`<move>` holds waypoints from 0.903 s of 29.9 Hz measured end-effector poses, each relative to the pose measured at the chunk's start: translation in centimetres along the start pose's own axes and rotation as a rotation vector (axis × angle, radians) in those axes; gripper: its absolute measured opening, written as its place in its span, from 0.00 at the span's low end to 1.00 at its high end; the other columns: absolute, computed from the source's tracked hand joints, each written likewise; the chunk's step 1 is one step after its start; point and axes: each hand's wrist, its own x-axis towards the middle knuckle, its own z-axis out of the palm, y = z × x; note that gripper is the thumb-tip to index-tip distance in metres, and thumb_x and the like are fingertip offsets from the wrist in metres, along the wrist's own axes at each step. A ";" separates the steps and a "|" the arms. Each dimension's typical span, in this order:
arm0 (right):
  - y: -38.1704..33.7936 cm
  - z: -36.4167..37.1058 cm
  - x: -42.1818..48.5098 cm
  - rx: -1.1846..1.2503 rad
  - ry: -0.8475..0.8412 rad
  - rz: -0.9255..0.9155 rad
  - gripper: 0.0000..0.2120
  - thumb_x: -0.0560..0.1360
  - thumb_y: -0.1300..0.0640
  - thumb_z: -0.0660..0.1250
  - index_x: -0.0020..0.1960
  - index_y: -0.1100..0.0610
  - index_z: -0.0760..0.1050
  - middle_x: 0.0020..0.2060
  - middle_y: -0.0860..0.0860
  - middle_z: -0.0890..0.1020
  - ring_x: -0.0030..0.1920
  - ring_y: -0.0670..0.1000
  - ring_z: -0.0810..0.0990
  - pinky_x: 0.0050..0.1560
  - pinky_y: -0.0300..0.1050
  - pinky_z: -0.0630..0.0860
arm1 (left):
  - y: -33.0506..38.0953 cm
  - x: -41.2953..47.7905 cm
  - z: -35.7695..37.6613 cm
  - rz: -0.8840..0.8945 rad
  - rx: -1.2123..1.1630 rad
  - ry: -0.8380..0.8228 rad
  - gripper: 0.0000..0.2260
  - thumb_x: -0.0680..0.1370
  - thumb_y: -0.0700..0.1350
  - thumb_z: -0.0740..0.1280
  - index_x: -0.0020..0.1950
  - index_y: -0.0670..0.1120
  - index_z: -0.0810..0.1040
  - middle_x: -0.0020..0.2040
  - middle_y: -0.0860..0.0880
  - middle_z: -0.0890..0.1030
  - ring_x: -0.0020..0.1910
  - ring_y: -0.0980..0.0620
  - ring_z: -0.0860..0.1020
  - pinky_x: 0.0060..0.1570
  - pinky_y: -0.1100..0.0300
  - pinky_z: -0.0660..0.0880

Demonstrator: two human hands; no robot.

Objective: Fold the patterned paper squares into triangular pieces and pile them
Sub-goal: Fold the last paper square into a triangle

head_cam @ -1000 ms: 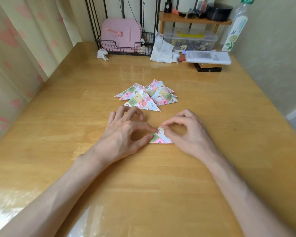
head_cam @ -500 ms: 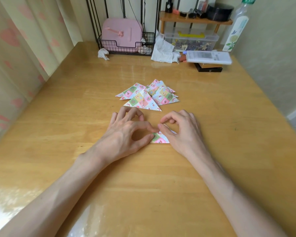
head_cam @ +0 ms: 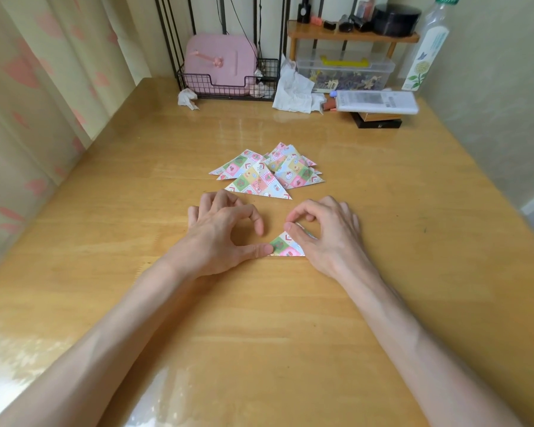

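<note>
Left hand point(head_cam: 219, 238) forefinger lifted, thumb on folded triangle point(head_cam: 282, 246), right hand point(head_cam: 324, 238) pinching

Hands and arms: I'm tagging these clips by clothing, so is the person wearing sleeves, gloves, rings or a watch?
Nothing is worn that the head view shows. The left hand and right hand have no gloves or rings. The left forearm and right forearm show no sleeve, watch or bracelet down to the frame's lower edge.
</note>
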 end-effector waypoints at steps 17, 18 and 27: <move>0.8 -0.4 -0.2 0.076 -0.022 -0.051 0.06 0.75 0.41 0.71 0.51 0.40 0.80 0.48 0.40 0.74 0.56 0.45 0.70 0.61 0.45 0.63 | -0.2 -0.3 -0.5 0.136 -0.054 -0.076 0.08 0.73 0.64 0.72 0.51 0.74 0.80 0.57 0.63 0.64 0.65 0.58 0.59 0.64 0.54 0.57; 0.9 -0.8 -0.3 0.130 -0.047 -0.047 0.09 0.73 0.41 0.73 0.52 0.39 0.80 0.50 0.40 0.75 0.56 0.44 0.70 0.64 0.46 0.65 | -0.2 -0.3 -0.6 0.139 -0.051 -0.076 0.08 0.73 0.64 0.72 0.51 0.73 0.81 0.57 0.63 0.64 0.65 0.58 0.59 0.63 0.55 0.57; 0.3 -1.3 -1.1 0.016 -0.123 -0.067 0.27 0.66 0.34 0.75 0.62 0.37 0.75 0.56 0.38 0.71 0.63 0.43 0.66 0.57 0.39 0.56 | -0.1 -0.3 -0.7 0.134 -0.070 -0.099 0.07 0.74 0.62 0.72 0.50 0.73 0.80 0.56 0.62 0.64 0.63 0.60 0.59 0.58 0.58 0.55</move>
